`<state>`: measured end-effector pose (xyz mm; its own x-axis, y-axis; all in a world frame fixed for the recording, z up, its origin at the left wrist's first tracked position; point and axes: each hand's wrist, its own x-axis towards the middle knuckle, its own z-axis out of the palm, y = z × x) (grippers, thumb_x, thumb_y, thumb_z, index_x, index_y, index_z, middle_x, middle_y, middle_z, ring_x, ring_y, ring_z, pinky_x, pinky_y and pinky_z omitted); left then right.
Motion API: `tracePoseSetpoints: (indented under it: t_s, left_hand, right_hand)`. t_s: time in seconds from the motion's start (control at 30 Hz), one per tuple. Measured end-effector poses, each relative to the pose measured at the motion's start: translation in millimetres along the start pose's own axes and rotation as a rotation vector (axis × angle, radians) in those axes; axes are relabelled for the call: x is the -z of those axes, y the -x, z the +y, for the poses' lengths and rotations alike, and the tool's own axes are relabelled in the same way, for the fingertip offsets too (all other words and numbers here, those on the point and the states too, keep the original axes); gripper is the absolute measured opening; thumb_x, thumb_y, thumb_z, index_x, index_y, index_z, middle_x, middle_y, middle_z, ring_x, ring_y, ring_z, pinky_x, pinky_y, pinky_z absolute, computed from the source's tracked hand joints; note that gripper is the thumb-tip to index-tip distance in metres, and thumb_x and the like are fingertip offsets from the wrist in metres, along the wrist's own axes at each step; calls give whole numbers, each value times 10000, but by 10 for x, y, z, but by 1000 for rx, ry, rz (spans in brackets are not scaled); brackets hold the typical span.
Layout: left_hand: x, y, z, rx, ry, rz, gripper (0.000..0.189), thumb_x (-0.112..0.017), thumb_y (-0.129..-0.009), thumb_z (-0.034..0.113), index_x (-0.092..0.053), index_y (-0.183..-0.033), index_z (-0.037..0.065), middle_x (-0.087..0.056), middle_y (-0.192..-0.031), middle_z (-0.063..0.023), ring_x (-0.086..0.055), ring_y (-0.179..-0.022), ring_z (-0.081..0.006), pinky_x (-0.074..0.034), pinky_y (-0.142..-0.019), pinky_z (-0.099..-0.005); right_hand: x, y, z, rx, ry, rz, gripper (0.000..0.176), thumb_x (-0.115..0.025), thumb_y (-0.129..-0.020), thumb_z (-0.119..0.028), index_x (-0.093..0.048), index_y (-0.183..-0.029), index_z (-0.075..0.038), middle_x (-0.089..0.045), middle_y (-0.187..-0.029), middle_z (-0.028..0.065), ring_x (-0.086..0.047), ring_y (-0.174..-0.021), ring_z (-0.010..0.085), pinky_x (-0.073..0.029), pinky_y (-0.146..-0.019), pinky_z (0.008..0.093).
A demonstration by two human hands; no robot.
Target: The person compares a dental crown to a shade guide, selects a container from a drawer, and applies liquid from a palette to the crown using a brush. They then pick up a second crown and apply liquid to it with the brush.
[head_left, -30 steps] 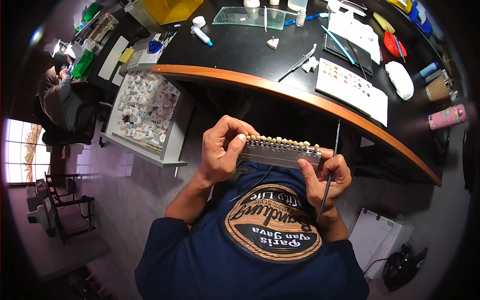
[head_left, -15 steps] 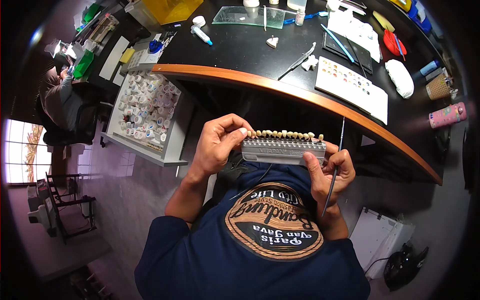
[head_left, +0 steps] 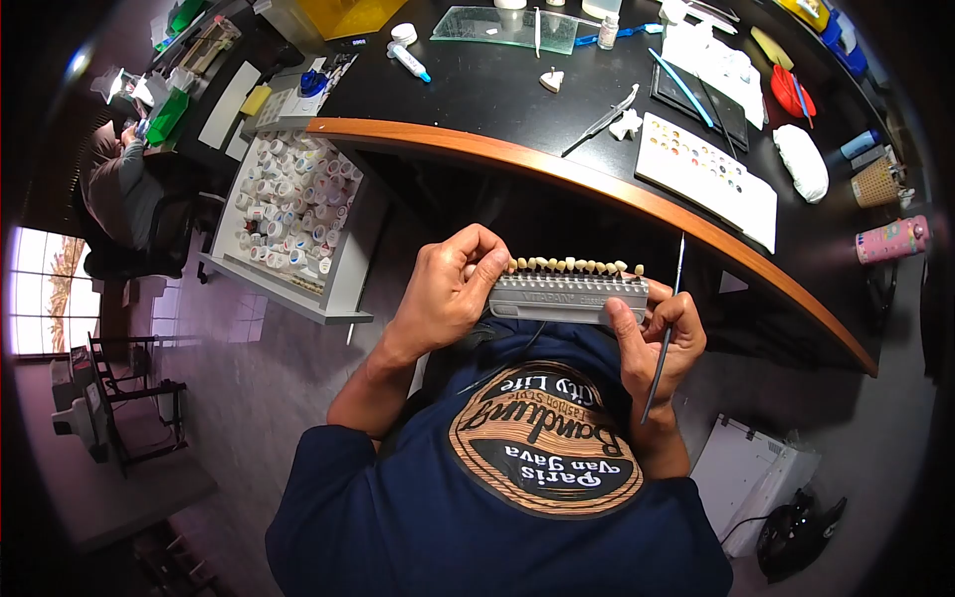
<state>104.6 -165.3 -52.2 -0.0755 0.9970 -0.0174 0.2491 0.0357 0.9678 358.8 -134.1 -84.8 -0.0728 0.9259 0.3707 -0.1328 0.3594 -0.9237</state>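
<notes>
A grey dental shade guide (head_left: 552, 298), lettered VITAPAN, is held level in front of the shirt. Along its top edge stands a row of tooth-shaped shade tabs (head_left: 570, 266) in cream and yellowish tones. My right hand (head_left: 665, 343) grips the right end, thumb on the front face. A thin dark brush (head_left: 658, 369) also sits between that hand's fingers, pointing up. At the left end, my left hand (head_left: 450, 289) is closed, thumb and index finger pinching at the endmost tabs. Its fingers hide what exactly they pinch.
The black desk (head_left: 477, 99) with a wooden edge lies ahead. On it are a glass slab (head_left: 477, 27), tweezers (head_left: 604, 119), a white palette (head_left: 696, 174) with coloured spots and a tooth model (head_left: 551, 80). An open drawer (head_left: 343, 264) of jars stands left; a seated person (head_left: 119, 189) is beyond.
My left hand has moved slightly right along the row, and its thumb now covers more of the leftmost tabs. The right hand keeps its hold on the guide and brush.
</notes>
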Motion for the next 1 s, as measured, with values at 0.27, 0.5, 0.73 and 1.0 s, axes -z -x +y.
tracePoseSetpoints:
  t_s: [0.27, 0.5, 0.73, 1.0]
  left_hand:
    - [18, 17, 54, -52, -23, -31, 66, -589, -999, 15, -630, -990, -36, -612, -755, 10, -477, -653, 0, -368, -569, -200]
    - [-71, 35, 81, -93, -59, 23, 68, -568, -1009, 16, -601, -969, -27, -529, -657, 38, -402, -577, 3, -286, -506, -231]
    - [-114, 32, 43, -156, -131, 50, 82, -500, -1059, 37, -555, -1043, -21, -480, -612, 32, -381, -545, -17, -294, -498, -254]
    - [-159, -33, -54, -241, -186, 169, 93, -472, -1091, 72, -481, -1090, -21, -619, -638, -90, -620, -567, -132, -470, -541, -307]
  right_hand:
    - [6, 13, 36, 32, 64, -11, 409, -812, -880, 51, -435, -786, -78, -760, -1067, 247, -596, -744, 6, -432, -575, 162]
    - [5, 22, 58, 32, 47, 3, 406, -812, -878, 49, -437, -787, -79, -760, -1057, 242, -586, -735, -1, -431, -582, 164]
    - [-3, 33, 82, 5, 11, 15, 394, -807, -883, 51, -444, -791, -73, -749, -1048, 248, -629, -791, 30, -472, -629, 179]
    - [7, 53, 89, 15, 61, -17, 398, -829, -858, 39, -455, -785, -75, -759, -1024, 218, -606, -759, 26, -445, -613, 180]
